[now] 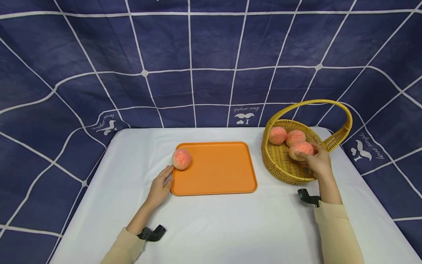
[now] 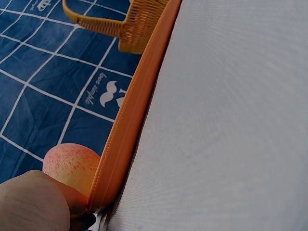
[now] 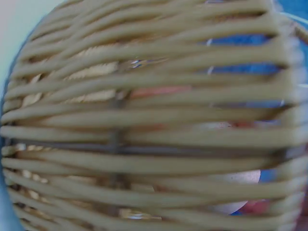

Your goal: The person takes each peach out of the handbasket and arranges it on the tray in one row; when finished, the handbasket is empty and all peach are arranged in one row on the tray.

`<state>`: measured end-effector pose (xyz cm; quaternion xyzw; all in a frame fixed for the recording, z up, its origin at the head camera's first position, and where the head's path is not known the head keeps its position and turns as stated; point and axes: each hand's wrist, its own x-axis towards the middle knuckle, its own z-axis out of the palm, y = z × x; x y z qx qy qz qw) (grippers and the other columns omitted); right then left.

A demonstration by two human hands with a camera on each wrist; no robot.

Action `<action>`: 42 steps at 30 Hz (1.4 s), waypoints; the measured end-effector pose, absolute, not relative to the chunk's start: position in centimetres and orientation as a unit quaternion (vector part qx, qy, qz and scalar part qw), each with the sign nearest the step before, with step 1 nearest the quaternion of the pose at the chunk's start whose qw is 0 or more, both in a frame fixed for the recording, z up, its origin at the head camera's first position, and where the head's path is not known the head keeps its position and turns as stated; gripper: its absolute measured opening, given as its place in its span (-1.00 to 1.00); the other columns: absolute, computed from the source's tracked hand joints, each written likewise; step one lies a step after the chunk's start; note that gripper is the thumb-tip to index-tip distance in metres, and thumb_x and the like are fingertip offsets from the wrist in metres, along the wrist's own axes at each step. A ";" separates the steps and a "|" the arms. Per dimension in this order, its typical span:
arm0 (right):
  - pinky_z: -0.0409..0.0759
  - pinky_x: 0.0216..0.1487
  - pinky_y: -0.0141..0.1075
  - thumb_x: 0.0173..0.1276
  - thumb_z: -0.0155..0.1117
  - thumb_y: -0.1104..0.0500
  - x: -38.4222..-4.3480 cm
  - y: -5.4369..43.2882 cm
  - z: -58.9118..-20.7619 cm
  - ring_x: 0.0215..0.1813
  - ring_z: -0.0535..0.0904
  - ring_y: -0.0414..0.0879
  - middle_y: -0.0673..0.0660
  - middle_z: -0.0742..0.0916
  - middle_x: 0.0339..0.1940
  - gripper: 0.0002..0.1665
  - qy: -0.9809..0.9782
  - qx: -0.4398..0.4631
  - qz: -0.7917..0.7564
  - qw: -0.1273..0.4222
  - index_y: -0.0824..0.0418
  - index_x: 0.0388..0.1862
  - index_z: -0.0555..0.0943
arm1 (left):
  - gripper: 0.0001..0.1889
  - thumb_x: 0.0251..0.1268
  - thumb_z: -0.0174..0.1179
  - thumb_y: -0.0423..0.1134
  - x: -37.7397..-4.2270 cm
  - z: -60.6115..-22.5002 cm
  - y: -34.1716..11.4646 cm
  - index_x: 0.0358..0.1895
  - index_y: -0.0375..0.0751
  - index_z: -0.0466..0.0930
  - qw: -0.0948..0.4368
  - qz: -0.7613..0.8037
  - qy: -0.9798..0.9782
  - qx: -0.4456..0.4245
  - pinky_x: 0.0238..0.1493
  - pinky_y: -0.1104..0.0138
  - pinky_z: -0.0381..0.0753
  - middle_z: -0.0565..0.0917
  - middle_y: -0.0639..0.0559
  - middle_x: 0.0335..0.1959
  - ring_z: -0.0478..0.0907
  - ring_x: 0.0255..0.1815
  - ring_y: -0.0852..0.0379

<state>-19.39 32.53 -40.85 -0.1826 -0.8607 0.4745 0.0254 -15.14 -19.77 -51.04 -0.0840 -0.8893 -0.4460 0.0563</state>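
Observation:
An orange tray [image 1: 217, 168] lies on the white table, with a pink-and-yellow peach [image 1: 181, 158] at its upper left corner. My left hand [image 1: 159, 189] rests at the tray's left edge, fingers extended, fingertips right below that peach. In the left wrist view the peach [image 2: 72, 163] shows just beyond the hand [image 2: 36, 202]. At the right stands a yellow wicker basket [image 1: 281, 170] with a tall handle. Inside it, my right hand [image 1: 319, 161] grips a peach [image 1: 301, 150] between thumb and fingers. Two more peaches, one at the left [image 1: 277, 135] and one behind [image 1: 295, 137], lie in the basket.
The basket handle [image 1: 344, 130] arches up over the basket, close to the right hand. Behind the white table [image 1: 211, 227] hangs a dark blue cloth [image 1: 211, 44] with white lines. Basket weave [image 3: 144, 115] fills the right wrist view and hides most of the hand.

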 end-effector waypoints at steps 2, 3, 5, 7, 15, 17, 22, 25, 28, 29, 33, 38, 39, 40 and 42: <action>0.66 -0.28 -0.50 0.36 0.28 0.09 -18.9 32.2 -40.3 -0.08 0.49 -0.19 0.43 0.30 0.41 -0.06 -0.857 -0.164 0.488 0.034 0.36 0.55 0.04 | -0.52 0.41 0.02 -0.47 -15.1 -51.1 -19.8 0.37 -0.49 0.30 0.057 -0.446 -0.889 -0.084 0.52 -0.08 0.13 0.33 -0.34 0.43 0.16 0.51 -0.24; 0.69 -0.28 -0.48 0.37 0.28 0.11 -18.6 32.0 -40.0 -0.16 0.52 -0.27 0.44 0.29 0.41 -0.07 -0.855 -0.154 0.494 0.039 0.37 0.55 0.04 | -0.52 0.41 0.03 -0.48 -15.2 -51.1 -19.9 0.37 -0.49 0.30 0.057 -0.447 -0.889 -0.084 0.53 -0.07 0.13 0.33 -0.33 0.43 0.17 0.51 -0.24; 0.71 -0.31 -0.46 0.38 0.26 0.14 -18.0 31.7 -39.4 -0.30 0.54 -0.39 0.45 0.29 0.41 -0.09 -0.851 -0.131 0.506 0.048 0.40 0.53 0.04 | -0.52 0.40 0.03 -0.48 -15.2 -51.2 -19.9 0.37 -0.49 0.30 0.058 -0.447 -0.888 -0.086 0.52 -0.07 0.13 0.33 -0.34 0.43 0.17 0.51 -0.24; 0.73 -0.32 -0.44 0.38 0.25 0.20 -17.4 31.2 -38.7 -0.37 0.57 -0.43 0.44 0.29 0.40 -0.12 -0.846 -0.108 0.519 0.056 0.41 0.52 0.05 | -0.52 0.40 0.03 -0.48 -15.2 -51.2 -20.0 0.37 -0.49 0.30 0.060 -0.447 -0.888 -0.088 0.52 -0.08 0.13 0.33 -0.34 0.42 0.17 0.51 -0.25; 0.70 -0.26 -0.50 0.28 0.35 0.30 -15.6 28.5 -36.2 -0.15 0.55 -0.34 0.04 0.43 0.14 -0.13 -0.842 -0.031 0.535 0.061 0.39 0.49 0.17 | -0.52 0.41 0.03 -0.46 -15.2 -51.2 -20.1 0.36 -0.49 0.31 0.063 -0.448 -0.887 -0.094 0.51 -0.09 0.15 0.34 -0.34 0.42 0.18 0.51 -0.25; 0.68 -0.23 -0.53 0.26 0.37 0.30 -15.5 27.6 -35.9 -0.12 0.54 -0.33 0.00 0.43 0.13 -0.13 -0.844 -0.014 0.534 0.052 0.37 0.48 0.20 | -0.52 0.41 0.02 -0.47 -15.2 -51.1 -20.1 0.37 -0.49 0.30 0.061 -0.450 -0.886 -0.093 0.51 -0.09 0.14 0.34 -0.34 0.42 0.17 0.51 -0.25; 0.66 -0.15 -0.54 0.25 0.38 0.29 -15.9 25.2 -35.4 -0.07 0.53 -0.31 0.13 0.43 0.23 -0.14 -0.842 0.017 0.538 0.016 0.32 0.48 0.23 | -0.52 0.41 0.02 -0.47 -15.1 -50.9 -20.1 0.37 -0.49 0.30 0.061 -0.452 -0.885 -0.093 0.51 -0.09 0.15 0.34 -0.34 0.42 0.17 0.51 -0.26; 0.66 -0.13 -0.52 0.25 0.36 0.31 -16.4 23.8 -35.5 -0.03 0.52 -0.22 0.24 0.42 0.29 -0.17 -0.836 0.033 0.547 -0.006 0.31 0.47 0.25 | -0.52 0.41 0.03 -0.47 -15.1 -51.0 -20.1 0.37 -0.49 0.30 0.064 -0.451 -0.885 -0.098 0.51 -0.09 0.16 0.34 -0.34 0.42 0.18 0.50 -0.26; 0.65 -0.11 -0.52 0.23 0.34 0.34 -17.0 22.4 -35.9 0.01 0.50 -0.12 0.29 0.42 0.32 -0.19 -0.829 0.049 0.556 -0.025 0.30 0.46 0.28 | -0.52 0.41 0.03 -0.46 -15.2 -51.0 -20.1 0.37 -0.48 0.30 0.064 -0.450 -0.885 -0.100 0.51 -0.09 0.16 0.34 -0.34 0.42 0.18 0.51 -0.25; 0.65 -0.11 -0.51 0.22 0.34 0.35 -17.2 22.0 -36.0 0.05 0.50 -0.07 0.29 0.42 0.33 -0.18 -0.827 0.053 0.559 -0.032 0.30 0.45 0.28 | -0.51 0.41 0.03 -0.46 -15.2 -51.1 -20.1 0.37 -0.47 0.30 0.063 -0.450 -0.885 -0.100 0.51 -0.09 0.16 0.34 -0.33 0.42 0.17 0.51 -0.25; 0.65 -0.16 -0.49 0.19 0.35 0.36 -18.3 20.0 -36.7 0.02 0.53 -0.06 0.31 0.44 0.35 -0.19 -0.820 0.073 0.565 -0.052 0.29 0.44 0.31 | -0.51 0.42 0.02 -0.45 -15.3 -51.0 -20.0 0.38 -0.47 0.29 0.060 -0.451 -0.885 -0.098 0.51 -0.09 0.15 0.33 -0.33 0.43 0.16 0.51 -0.25; 0.65 -0.17 -0.45 0.13 0.37 0.37 -19.8 17.2 -37.7 -0.08 0.56 -0.07 0.32 0.47 0.32 -0.17 -0.804 0.091 0.582 -0.080 0.31 0.42 0.34 | -0.51 0.43 0.01 -0.43 -15.2 -51.1 -20.0 0.38 -0.47 0.28 0.057 -0.451 -0.886 -0.094 0.51 -0.10 0.15 0.31 -0.33 0.44 0.16 0.52 -0.24; 0.65 -0.17 -0.44 0.12 0.38 0.38 -20.1 16.6 -38.0 -0.08 0.57 -0.06 0.31 0.48 0.31 -0.17 -0.800 0.094 0.587 -0.086 0.30 0.41 0.35 | -0.51 0.43 0.00 -0.43 -15.2 -51.1 -20.0 0.38 -0.47 0.28 0.057 -0.450 -0.886 -0.094 0.51 -0.11 0.15 0.31 -0.33 0.44 0.16 0.52 -0.25; 0.66 -0.15 -0.42 0.11 0.38 0.39 -20.4 16.0 -38.1 -0.08 0.58 -0.04 0.32 0.49 0.31 -0.17 -0.797 0.099 0.589 -0.094 0.30 0.41 0.35 | -0.51 0.43 0.00 -0.43 -15.2 -51.2 -20.0 0.38 -0.48 0.28 0.058 -0.448 -0.887 -0.095 0.50 -0.11 0.15 0.31 -0.33 0.44 0.16 0.51 -0.26; 0.64 -0.14 -0.40 0.10 0.40 0.38 -20.8 14.9 -38.4 -0.07 0.59 -0.01 0.32 0.52 0.29 -0.16 -0.795 0.110 0.587 -0.105 0.30 0.40 0.36 | -0.51 0.43 0.01 -0.43 -15.2 -51.2 -20.0 0.38 -0.48 0.28 0.062 -0.447 -0.887 -0.096 0.50 -0.12 0.15 0.31 -0.34 0.44 0.16 0.51 -0.26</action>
